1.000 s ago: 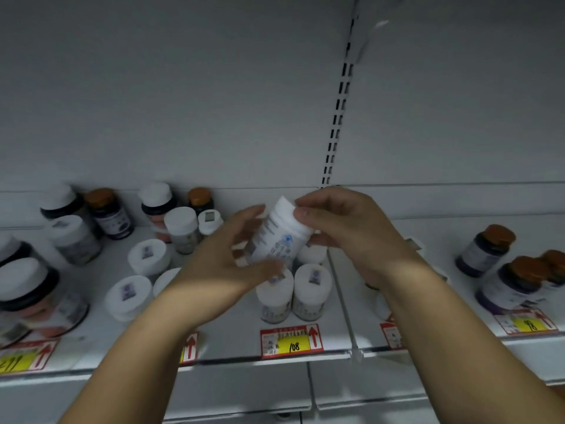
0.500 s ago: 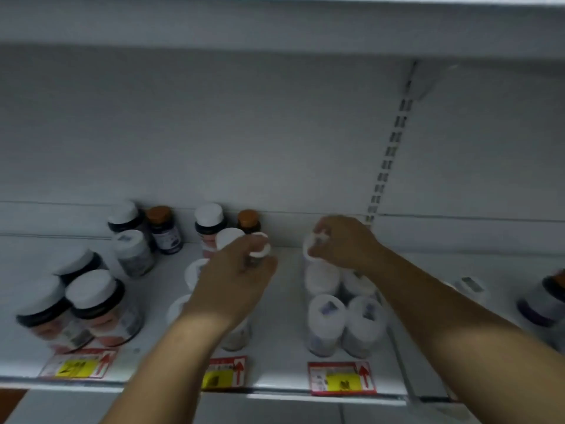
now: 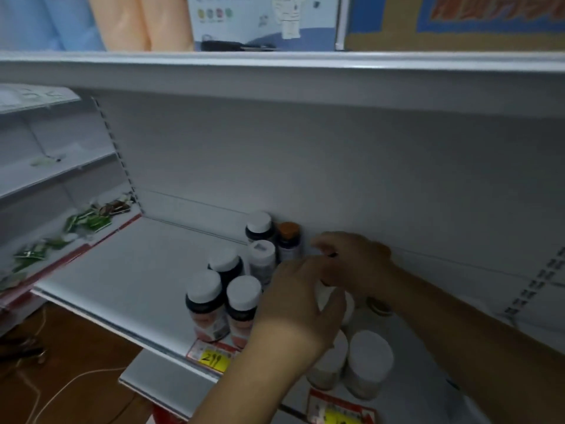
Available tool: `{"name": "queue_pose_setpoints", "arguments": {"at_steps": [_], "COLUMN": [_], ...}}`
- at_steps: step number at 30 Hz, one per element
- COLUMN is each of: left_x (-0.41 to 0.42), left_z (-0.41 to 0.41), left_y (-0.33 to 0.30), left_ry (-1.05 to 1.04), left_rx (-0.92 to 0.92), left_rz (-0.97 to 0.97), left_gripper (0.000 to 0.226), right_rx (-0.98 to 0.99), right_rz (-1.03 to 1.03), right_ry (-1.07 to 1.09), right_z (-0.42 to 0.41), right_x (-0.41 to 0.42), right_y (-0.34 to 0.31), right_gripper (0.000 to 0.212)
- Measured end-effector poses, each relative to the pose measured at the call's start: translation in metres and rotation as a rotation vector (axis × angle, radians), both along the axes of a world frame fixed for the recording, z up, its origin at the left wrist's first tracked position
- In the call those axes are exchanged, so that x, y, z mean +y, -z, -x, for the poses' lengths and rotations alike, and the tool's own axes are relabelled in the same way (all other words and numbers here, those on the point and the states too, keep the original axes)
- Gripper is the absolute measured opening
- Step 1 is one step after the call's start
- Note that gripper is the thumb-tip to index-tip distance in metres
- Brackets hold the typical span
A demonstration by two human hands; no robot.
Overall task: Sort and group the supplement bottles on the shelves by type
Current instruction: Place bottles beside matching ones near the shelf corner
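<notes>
Dark bottles with white caps [image 3: 203, 301] stand in a cluster at the shelf [image 3: 128, 270] front, with a white bottle with a stickered cap [image 3: 261, 255] and a brown-capped dark bottle [image 3: 288, 237] behind them near the back wall. My left hand [image 3: 299, 304] curls over a white bottle [image 3: 333, 296] just right of the cluster. My right hand [image 3: 351, 261] reaches to the back wall beside the brown-capped bottle, its fingertips pinched around something pale and blurred. Two white bottles [image 3: 370, 362] stand at the front, below my hands. A brown cap [image 3: 379, 306] shows under my right wrist.
Yellow price tags [image 3: 211, 358] sit on the shelf's front rail. Green packets [image 3: 88, 220] lie on the neighbouring shelf to the left. An upper shelf [image 3: 275, 68] overhangs. A slotted upright [image 3: 535, 286] runs down the back wall at right. Cables lie on the brown floor [image 3: 61, 377].
The view has swung left and up, and the bare left stretch of shelf has come into sight. Both hands have drawn together near the brown-capped bottle at the back.
</notes>
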State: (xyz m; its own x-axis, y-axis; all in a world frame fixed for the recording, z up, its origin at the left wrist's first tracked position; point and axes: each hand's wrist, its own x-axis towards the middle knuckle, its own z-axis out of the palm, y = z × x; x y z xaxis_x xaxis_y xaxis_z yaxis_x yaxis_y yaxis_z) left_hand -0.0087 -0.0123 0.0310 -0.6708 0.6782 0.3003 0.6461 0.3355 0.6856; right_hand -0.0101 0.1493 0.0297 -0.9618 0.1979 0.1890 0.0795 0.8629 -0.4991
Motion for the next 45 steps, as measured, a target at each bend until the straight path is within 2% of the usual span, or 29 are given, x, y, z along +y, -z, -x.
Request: {"name": "queue_pose_setpoints", "arguments": {"at_steps": [3,4,6,8,10,12,13,15,18,20,22,24,27,29,32,34,35,37,39,43,45], "left_x": [-0.018,-0.024,-0.037,-0.049,-0.055,-0.059,-0.061,-0.062,-0.05,-0.034,-0.016,-0.003,0.009,0.014,0.018,0.02,0.02,0.021,0.023,0.026,0.026], "left_z": [0.023,0.029,0.04,0.049,0.055,0.058,0.057,0.055,0.046,0.035,0.025,0.015,0.001,-0.006,-0.006,0.006,0.013,0.025,0.026,0.02,0.019], "left_y": [0.005,0.006,0.008,0.012,0.013,0.011,0.009,0.008,0.013,0.014,0.018,0.023,0.026,0.026,0.018,0.013,0.012,0.013,0.019,0.045,0.056], "left_ry": [-0.092,-0.115,-0.143,-0.154,-0.155,-0.145,-0.141,-0.123,-0.029,0.088,0.217,0.277,0.337,0.381,0.431,0.369,0.301,0.17,0.107,0.073,0.06], "left_rx": [0.207,0.248,0.268,0.255,0.262,0.265,0.241,0.154,0.027,-0.254,-0.501,-0.521,-0.567,-0.556,-0.508,-0.489,-0.502,-0.484,-0.484,-0.609,-0.629], "left_rz": [0.07,0.074,0.053,0.021,-0.037,-0.178,-0.248,-0.324,-0.268,-0.246,-0.25,-0.259,-0.277,-0.267,-0.194,-0.206,-0.263,-0.347,-0.307,-0.211,-0.182], "left_gripper": [0.06,0.066,0.072,0.072,0.067,0.05,0.042,0.044,0.058,0.058,0.057,0.055,0.055,0.055,0.057,0.057,0.05,0.028,0.018,0.036,0.031], "right_rx": [0.035,0.045,-0.042,-0.122,-0.102,-0.029,0.029,0.177,0.281,0.239,0.24,0.29,0.315,0.306,0.362,0.434,0.436,0.335,0.189,-0.012,-0.113], "right_rz": [-0.065,-0.114,-0.164,-0.199,-0.138,-0.066,0.001,0.216,0.584,0.797,0.901,0.957,0.959,0.959,0.955,0.82,0.706,0.496,0.395,0.359,0.389], "right_ry": [-0.197,-0.201,-0.094,-0.031,0.015,0.074,0.133,0.24,0.263,0.198,0.171,0.235,0.321,0.326,0.362,0.487,0.561,0.625,0.581,0.568,0.543], "right_z": [0.053,0.068,0.085,0.099,0.107,0.104,0.098,0.072,0.013,-0.025,-0.052,-0.075,-0.101,-0.114,-0.127,-0.131,-0.132,-0.129,-0.12,-0.098,-0.095], "right_x": [-0.029,-0.032,-0.039,-0.044,-0.05,-0.049,-0.045,-0.032,-0.018,-0.017,-0.019,-0.018,-0.012,-0.008,0.001,0.012,0.017,0.024,0.022,0.017,0.014], "right_y": [0.018,0.027,0.038,0.05,0.05,0.041,0.035,0.015,-0.017,-0.028,-0.029,-0.027,-0.023,-0.022,-0.02,-0.018,-0.016,-0.01,0.003,0.033,0.044], "right_gripper": [0.012,0.01,0.02,0.028,0.03,0.032,0.032,0.03,0.034,0.032,0.023,0.015,0.014,0.021,0.009,0.006,0.01,0.016,0.021,0.033,0.036]}}
